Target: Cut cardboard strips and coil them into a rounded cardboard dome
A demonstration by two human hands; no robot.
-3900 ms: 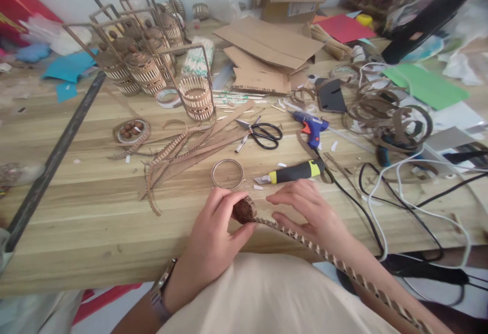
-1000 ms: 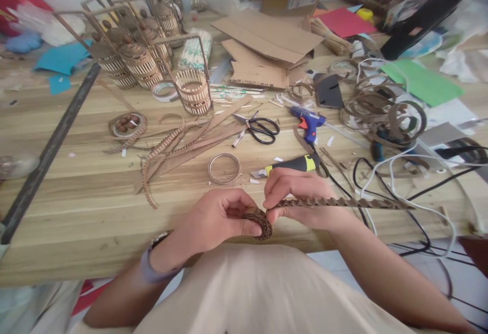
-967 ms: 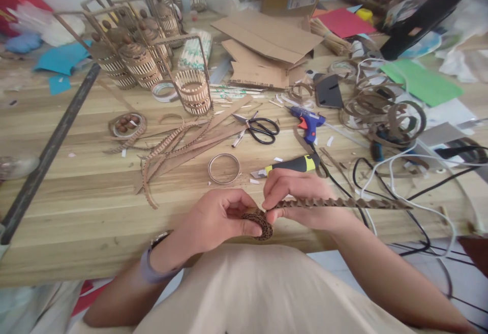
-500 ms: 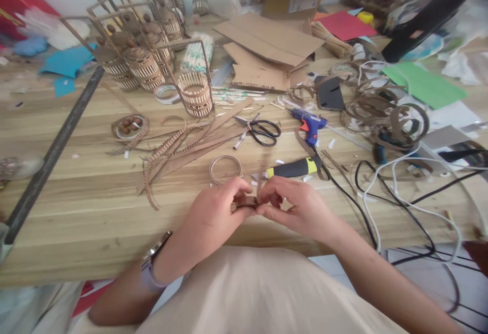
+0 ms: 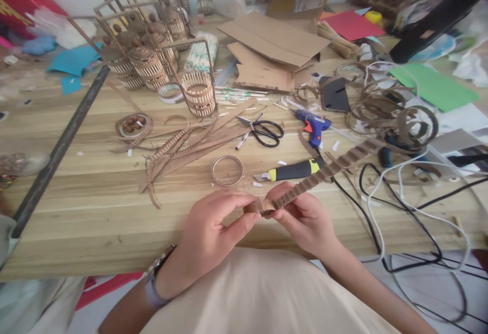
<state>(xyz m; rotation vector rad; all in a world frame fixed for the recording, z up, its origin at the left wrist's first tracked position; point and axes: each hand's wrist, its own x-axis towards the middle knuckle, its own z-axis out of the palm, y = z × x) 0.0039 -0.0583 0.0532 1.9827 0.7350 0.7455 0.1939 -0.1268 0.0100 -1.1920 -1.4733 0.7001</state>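
Note:
Near the table's front edge, my left hand [image 5: 219, 227] pinches the curled end of a corrugated cardboard strip [image 5: 324, 174] between thumb and fingers. Close beside it, my right hand [image 5: 305, 219] is closed on the same strip, whose long ridged tail slants up to the right. The curled part is mostly hidden by my fingers. Just beyond my left hand lies a cardboard ring [image 5: 227, 171]. A yellow and black utility knife [image 5: 295, 170], blade out, rests beyond my right hand, partly under the strip's tail.
Black scissors [image 5: 263, 131] and a blue glue gun [image 5: 313, 124] lie farther back. Cardboard strips [image 5: 183, 146] spread to the left. Handled lantern-like baskets [image 5: 148, 67] stand at the back left. Tangled cables [image 5: 404, 207] and coiled strips [image 5: 381, 102] fill the right side.
The strip's long tail now stretches out to the upper right, where before it was a faint blur above my hands. My right hand has turned and dropped slightly. The whole view has shifted a little.

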